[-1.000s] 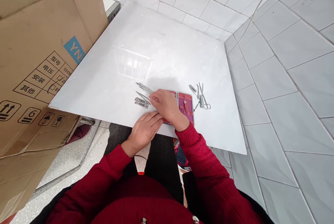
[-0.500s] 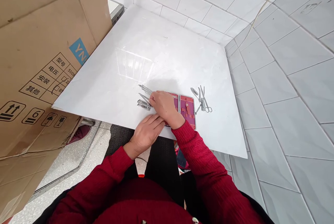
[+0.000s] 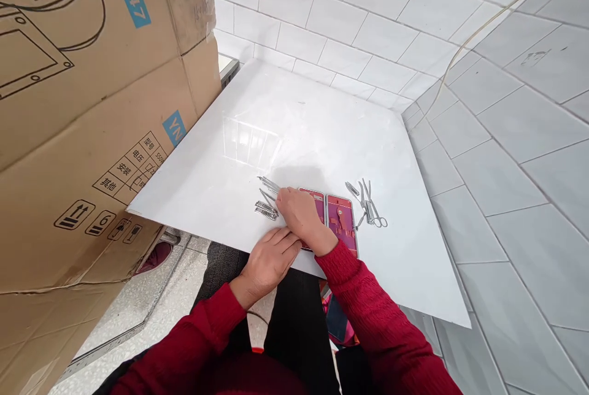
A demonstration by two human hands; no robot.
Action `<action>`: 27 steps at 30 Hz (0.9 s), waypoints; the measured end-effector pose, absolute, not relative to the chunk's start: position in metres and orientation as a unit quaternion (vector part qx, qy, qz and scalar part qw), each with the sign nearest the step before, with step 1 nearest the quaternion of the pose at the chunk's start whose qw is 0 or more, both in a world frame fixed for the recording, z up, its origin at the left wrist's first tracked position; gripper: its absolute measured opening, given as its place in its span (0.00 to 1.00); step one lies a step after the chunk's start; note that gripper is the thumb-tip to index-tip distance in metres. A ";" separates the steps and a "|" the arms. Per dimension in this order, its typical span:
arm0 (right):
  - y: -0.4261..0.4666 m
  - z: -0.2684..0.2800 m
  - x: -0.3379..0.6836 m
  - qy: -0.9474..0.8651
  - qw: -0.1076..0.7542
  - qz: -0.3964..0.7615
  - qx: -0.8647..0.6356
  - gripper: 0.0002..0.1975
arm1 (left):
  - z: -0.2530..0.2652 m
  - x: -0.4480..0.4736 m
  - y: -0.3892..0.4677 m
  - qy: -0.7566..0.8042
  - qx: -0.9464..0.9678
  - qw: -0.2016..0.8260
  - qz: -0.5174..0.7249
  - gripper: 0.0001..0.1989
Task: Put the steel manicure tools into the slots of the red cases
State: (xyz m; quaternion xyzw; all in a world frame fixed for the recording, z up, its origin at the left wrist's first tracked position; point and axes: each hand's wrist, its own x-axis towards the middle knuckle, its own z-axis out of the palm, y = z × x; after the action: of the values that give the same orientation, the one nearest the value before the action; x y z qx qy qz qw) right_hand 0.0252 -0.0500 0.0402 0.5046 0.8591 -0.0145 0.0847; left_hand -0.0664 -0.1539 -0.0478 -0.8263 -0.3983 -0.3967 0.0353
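An unfolded manicure case (image 3: 339,214) with a dark red lining lies near the table's front edge. My right hand (image 3: 301,216) reaches across its left half, fingers curled down at the ends of the slim metal manicure tools (image 3: 267,183); its fingertips and anything in them are hidden. Just below it, my left hand (image 3: 272,259) rests at the case's near left corner, fingers stretched out together and partly under the right hand. Nail clippers (image 3: 265,210) lie left of my right hand. To the right of the case are small scissors (image 3: 376,214) and another nail clipper (image 3: 352,189).
The white table (image 3: 331,131) meets tiled walls (image 3: 354,61) at the back and right. A large cardboard box (image 3: 138,100) stands along the left. Below the front edge are my dark-trousered legs (image 3: 294,315) and a phone-like dark object (image 3: 337,319).
The camera view has tilted up, so everything sits lower and further right in the picture. Both hands keep nearly the same place on the case, and the tools lie as before.
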 end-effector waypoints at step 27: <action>-0.042 0.055 0.016 0.843 0.047 -0.101 0.527 0.08 | -0.053 -0.066 -0.153 -0.398 -0.831 0.025 -0.386 0.12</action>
State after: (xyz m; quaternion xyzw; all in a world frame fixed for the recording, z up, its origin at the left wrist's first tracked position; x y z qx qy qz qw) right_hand 0.0163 -0.0416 0.0552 0.5269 0.8426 -0.1011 0.0466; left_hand -0.0661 -0.1529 -0.0534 -0.8314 -0.3985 -0.3864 0.0249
